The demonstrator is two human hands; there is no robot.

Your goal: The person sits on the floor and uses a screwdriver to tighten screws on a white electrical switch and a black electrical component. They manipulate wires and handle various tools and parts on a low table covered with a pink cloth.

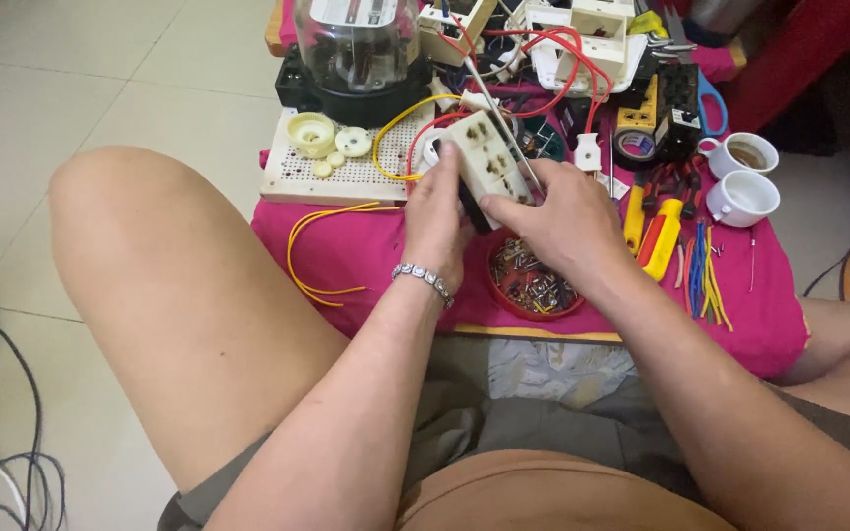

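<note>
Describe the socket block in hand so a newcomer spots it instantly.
Start at the pink cloth on the low table, then find the two hands at its middle. The socket block sits between them: a cream rectangular plate with several pin holes, unlike the flat perforated board beside it.

The hands [504, 211] hide the socket plate's [484, 152] lower end; the glass-domed meter [358, 44] is cut off at the frame's top edge.

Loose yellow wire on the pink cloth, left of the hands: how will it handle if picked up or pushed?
The yellow wire probably flexes yet keeps its shape: it lies in set curves. It looks thin, so likely very light. Pushed, it would probably slide or snag on the pink cloth rather than roll.
</note>
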